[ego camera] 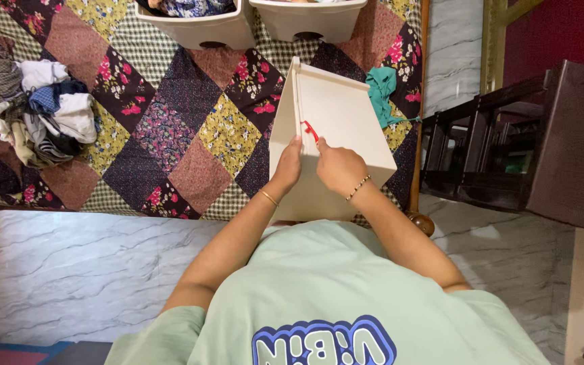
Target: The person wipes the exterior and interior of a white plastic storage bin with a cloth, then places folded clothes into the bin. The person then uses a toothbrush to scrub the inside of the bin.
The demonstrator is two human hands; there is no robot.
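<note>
White box (336, 128) held tilted over the patchwork quilt (170, 128).
Left hand (288, 165) grips its near edge; right hand (339, 169) pinches a small red tag (309, 130) on its side, fingers closed.

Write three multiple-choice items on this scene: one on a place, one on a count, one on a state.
1. Where does the pile of clothes lie?
A. left on the quilt
B. on the floor
C. on the chair

2. How many white bins stand at the quilt's far edge?
A. one
B. two
C. four

3. What are both hands doing?
A. hanging free
B. folding cloth
C. holding the white box

Key: A, the heap rests on the patchwork; B, two tubs side by side; C, left hand and right hand grip it by a red tag.
</note>
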